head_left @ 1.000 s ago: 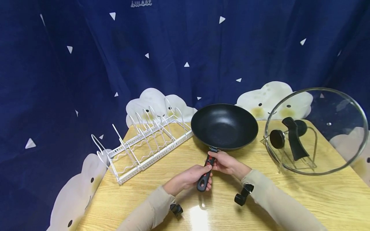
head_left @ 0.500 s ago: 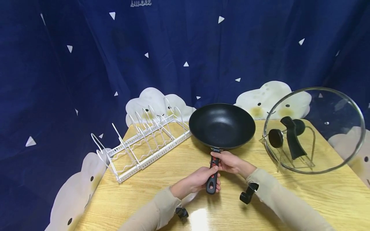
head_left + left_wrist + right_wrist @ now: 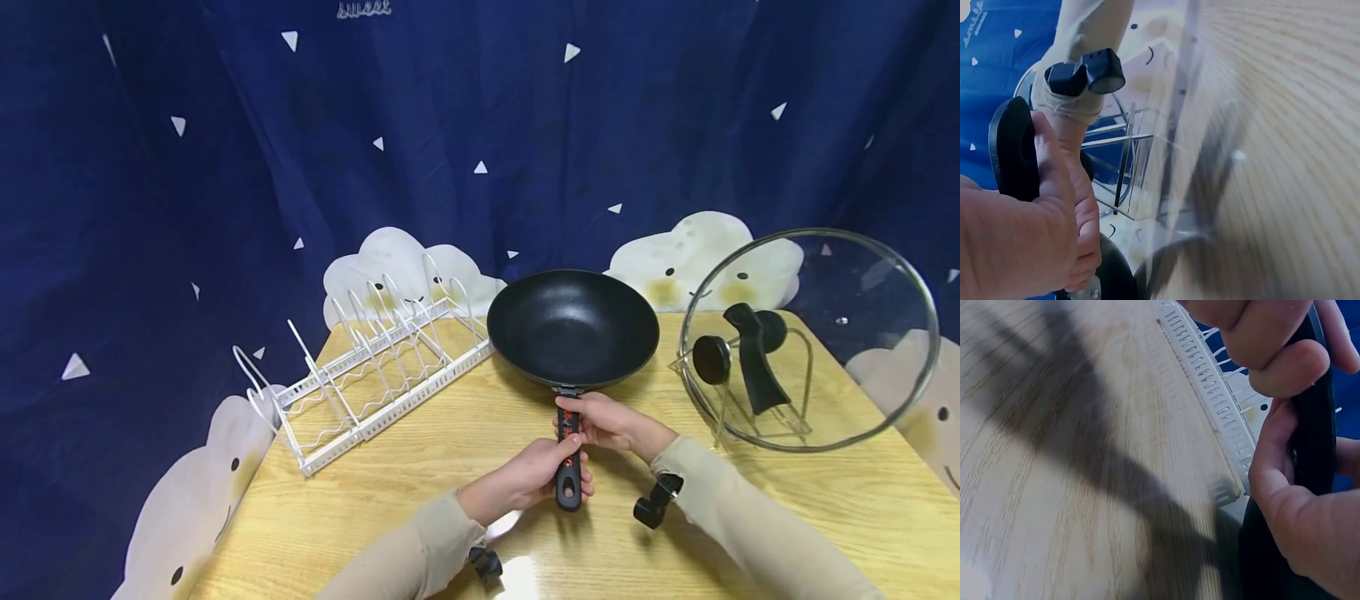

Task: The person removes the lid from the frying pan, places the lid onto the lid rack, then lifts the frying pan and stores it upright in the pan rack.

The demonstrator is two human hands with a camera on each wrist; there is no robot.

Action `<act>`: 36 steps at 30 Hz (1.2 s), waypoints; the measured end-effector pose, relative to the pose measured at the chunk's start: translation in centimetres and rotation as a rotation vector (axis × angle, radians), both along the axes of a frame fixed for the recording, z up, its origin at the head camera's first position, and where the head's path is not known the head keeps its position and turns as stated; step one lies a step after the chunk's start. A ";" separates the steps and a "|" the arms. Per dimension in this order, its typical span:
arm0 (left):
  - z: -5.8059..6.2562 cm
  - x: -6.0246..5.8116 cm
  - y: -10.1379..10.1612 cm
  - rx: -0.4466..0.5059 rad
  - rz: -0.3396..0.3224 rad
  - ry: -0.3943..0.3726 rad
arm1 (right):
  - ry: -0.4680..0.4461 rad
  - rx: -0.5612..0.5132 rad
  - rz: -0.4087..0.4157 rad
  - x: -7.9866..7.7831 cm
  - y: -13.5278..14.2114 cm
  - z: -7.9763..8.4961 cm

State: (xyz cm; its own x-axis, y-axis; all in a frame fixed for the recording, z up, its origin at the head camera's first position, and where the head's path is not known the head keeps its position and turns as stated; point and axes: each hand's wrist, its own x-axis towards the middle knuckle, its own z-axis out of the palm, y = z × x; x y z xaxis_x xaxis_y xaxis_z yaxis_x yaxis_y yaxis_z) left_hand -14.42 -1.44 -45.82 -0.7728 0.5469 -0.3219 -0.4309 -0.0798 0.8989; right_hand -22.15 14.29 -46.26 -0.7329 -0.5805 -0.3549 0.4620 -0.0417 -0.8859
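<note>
A black wok (image 3: 573, 329) stands at the middle of the table, its bowl facing up and its handle (image 3: 567, 483) pointing toward me. My left hand (image 3: 531, 471) grips the handle near its end, thumb on top and fingers underneath. Closer to the bowl, my right hand (image 3: 609, 423) holds the same handle from the right side. In the right wrist view the fingers of both hands wrap the dark handle (image 3: 1315, 434). The left wrist view shows the handle's rounded end (image 3: 1013, 147) above the left hand (image 3: 1016, 240).
A white wire rack (image 3: 390, 375) with several upright loops lies left of the wok, close to its rim. On the right, a glass lid (image 3: 847, 446) leans upright in a wire stand (image 3: 808, 367), with black handles beside it. A dark blue curtain (image 3: 480, 100) hangs behind the wooden table (image 3: 420, 475).
Both hands have swung the wok's handle to the right, so it now points more straight toward me. The bowl has shifted slightly left in view. Both hands keep their grip.
</note>
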 end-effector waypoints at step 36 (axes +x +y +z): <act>-0.7 0.4 4.2 0.194 0.046 -0.195 | -0.184 -0.343 0.137 -1.2 2.6 -0.5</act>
